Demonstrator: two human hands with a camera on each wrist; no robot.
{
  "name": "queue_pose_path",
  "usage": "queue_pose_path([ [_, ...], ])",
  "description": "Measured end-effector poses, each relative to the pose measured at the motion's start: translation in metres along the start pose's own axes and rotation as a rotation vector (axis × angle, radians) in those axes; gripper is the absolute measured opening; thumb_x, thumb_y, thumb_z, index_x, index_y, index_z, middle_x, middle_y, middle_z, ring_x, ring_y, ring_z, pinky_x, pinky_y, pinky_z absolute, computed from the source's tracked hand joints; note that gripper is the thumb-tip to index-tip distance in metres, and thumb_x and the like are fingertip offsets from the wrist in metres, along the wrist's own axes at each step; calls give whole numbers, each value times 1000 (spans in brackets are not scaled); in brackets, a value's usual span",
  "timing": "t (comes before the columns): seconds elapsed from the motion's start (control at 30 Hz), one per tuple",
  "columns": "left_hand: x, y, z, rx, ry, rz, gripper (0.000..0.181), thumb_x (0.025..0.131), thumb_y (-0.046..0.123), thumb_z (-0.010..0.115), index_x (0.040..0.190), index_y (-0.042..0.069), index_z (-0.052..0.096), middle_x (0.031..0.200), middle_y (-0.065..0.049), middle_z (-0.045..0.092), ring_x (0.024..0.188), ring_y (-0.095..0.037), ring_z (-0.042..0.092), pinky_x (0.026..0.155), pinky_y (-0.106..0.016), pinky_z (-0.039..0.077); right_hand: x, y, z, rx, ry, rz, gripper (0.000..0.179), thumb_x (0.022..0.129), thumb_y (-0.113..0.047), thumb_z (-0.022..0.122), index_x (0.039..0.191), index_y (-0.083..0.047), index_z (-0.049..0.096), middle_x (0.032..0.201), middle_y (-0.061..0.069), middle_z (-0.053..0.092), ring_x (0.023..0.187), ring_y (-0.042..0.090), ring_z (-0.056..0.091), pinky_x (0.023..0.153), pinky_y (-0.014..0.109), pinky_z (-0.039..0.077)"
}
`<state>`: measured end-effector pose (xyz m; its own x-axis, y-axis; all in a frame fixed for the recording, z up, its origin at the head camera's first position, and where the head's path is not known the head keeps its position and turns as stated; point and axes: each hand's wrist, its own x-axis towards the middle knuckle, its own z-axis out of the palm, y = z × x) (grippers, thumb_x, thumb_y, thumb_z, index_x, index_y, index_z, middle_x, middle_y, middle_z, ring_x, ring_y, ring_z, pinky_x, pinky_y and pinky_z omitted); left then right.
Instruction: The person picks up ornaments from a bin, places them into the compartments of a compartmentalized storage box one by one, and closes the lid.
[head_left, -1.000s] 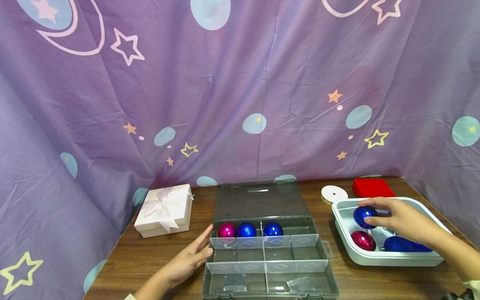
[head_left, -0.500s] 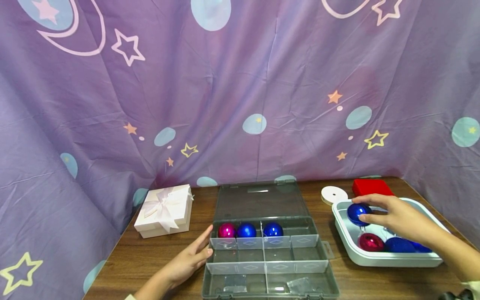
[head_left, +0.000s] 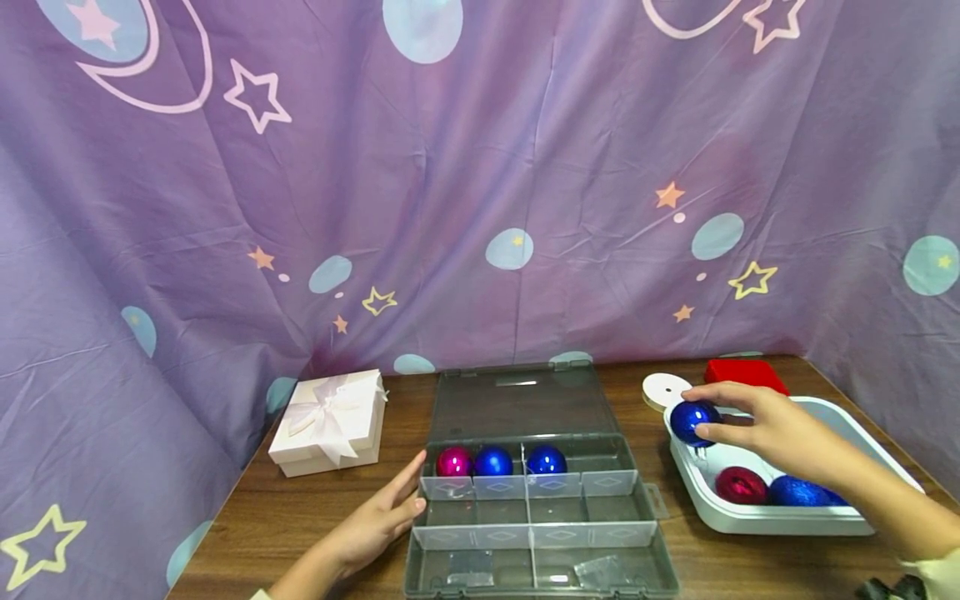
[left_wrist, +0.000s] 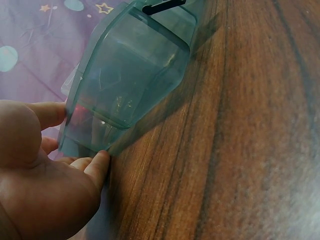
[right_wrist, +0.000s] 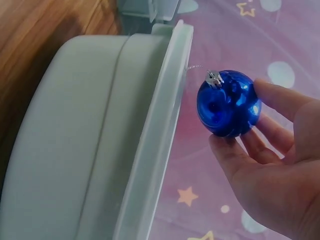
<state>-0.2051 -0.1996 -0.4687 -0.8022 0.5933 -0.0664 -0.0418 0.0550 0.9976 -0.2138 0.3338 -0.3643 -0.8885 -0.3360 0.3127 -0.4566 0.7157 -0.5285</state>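
Observation:
My right hand (head_left: 780, 429) pinches a shiny blue Christmas ball (right_wrist: 228, 103) between thumb and fingers, above the left rim of the white plastic tub (head_left: 780, 522). A silver cap with a thin loop shows on the ball. Inside the tub lie a red ball (head_left: 741, 486) and a blue textured ball (head_left: 798, 491). With fairly straight fingers, my left hand (head_left: 375, 521) touches the left side of the clear grey compartment box (head_left: 652, 550). Its back row holds a magenta ball (head_left: 454, 462), a blue ball (head_left: 493, 461) and a second blue ball (head_left: 547, 459).
The box's lid (head_left: 521, 404) lies back behind it. Small clear packets (head_left: 471, 567) sit in the front row. A white gift box (head_left: 330, 421) with a bow stands at left. Behind the tub are a white ribbon spool (head_left: 662, 390) and a red box (head_left: 746, 377).
My right hand has carried the blue ball leftward from over the tub's inside to its left rim. The red ball in the tub has rolled slightly right. My left hand stays put.

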Motion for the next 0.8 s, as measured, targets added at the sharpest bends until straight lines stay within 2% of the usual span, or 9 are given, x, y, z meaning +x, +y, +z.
queue_pose_path([
  [0.17, 0, 0, 0, 2, 0, 1, 79, 109, 16, 47, 166, 12, -8, 167, -29, -15, 154, -48, -6, 122, -66, 7, 5, -8, 6, 52, -29, 10, 39, 94, -23, 77, 131, -16, 69, 126, 11, 70, 117, 31, 66, 84, 22, 57],
  [0.23, 0, -1, 0, 3, 0, 1, 79, 109, 16, 47, 166, 12, -8, 167, -29, -15, 154, -47, -7, 122, -66, 6, 7, -10, 9, 71, -33, 8, 40, 93, -21, 77, 131, -13, 68, 127, 15, 69, 117, 39, 66, 83, 21, 57],
  [0.43, 0, 0, 0, 5, 1, -3, 79, 109, 16, 47, 165, 12, -8, 167, -29, -15, 154, -47, -8, 122, -66, 6, 13, -17, 20, 107, -34, 4, 42, 94, -19, 77, 134, -9, 66, 133, 20, 66, 118, 39, 65, 86, 22, 57],
  [0.53, 0, 1, 0, 7, 2, -5, 79, 110, 16, 47, 166, 12, -8, 167, -29, -15, 154, -47, -9, 122, -65, 6, 17, -21, 25, 125, -49, 18, 43, 95, -22, 76, 135, -10, 66, 137, 20, 64, 124, 43, 62, 94, 38, 59],
  [0.67, 0, 2, 1, 10, 0, -5, 79, 110, 16, 47, 165, 12, -9, 167, -29, -16, 154, -47, -9, 122, -65, 6, 22, -26, 34, 142, -53, 28, 41, 96, -25, 75, 134, -9, 66, 137, 17, 64, 128, 45, 59, 100, 57, 53],
  [0.73, 0, 1, 1, 10, 0, -5, 79, 110, 16, 47, 165, 12, -9, 167, -28, -16, 154, -47, -9, 122, -66, 6, 24, -28, 39, 148, -49, 14, 41, 96, -24, 75, 133, -8, 67, 134, 17, 65, 127, 44, 59, 99, 57, 53],
  [0.8, 0, 1, 1, 10, 0, -6, 79, 110, 16, 47, 165, 12, -9, 167, -28, -16, 154, -46, -10, 122, -66, 6, 27, -28, 44, 151, -44, -1, 39, 95, -22, 75, 132, -8, 67, 131, 15, 66, 124, 40, 61, 98, 51, 55],
])
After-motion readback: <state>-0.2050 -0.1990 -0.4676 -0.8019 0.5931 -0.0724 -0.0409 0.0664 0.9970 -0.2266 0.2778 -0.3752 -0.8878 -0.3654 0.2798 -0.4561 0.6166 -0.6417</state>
